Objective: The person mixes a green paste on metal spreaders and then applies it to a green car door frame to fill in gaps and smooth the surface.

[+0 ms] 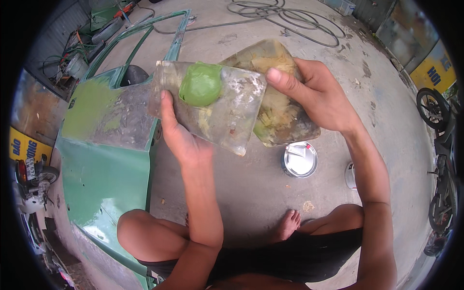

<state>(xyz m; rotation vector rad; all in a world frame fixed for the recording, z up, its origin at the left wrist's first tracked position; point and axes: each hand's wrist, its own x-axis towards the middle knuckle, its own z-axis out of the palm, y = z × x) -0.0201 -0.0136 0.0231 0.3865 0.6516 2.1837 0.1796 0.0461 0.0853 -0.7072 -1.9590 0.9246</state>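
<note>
In the head view, the left hand [186, 140] grips a smeared translucent plate [237, 101] bearing a rounded lump of green putty [200, 84], while the right hand [324, 94] pinches a second stained plate [268, 47] partly behind it, both above the concrete floor [232, 193]. To the left lies a green vehicle door [106, 169] with a pale green coat [84, 111] beside a dull grey patch [130, 118], so the filling looks partway done, with the lump not yet spread and the grey area probably left to cover.

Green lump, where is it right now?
In the head view, the green lump is above and left of centre, on the front plate held in the left hand.
</note>
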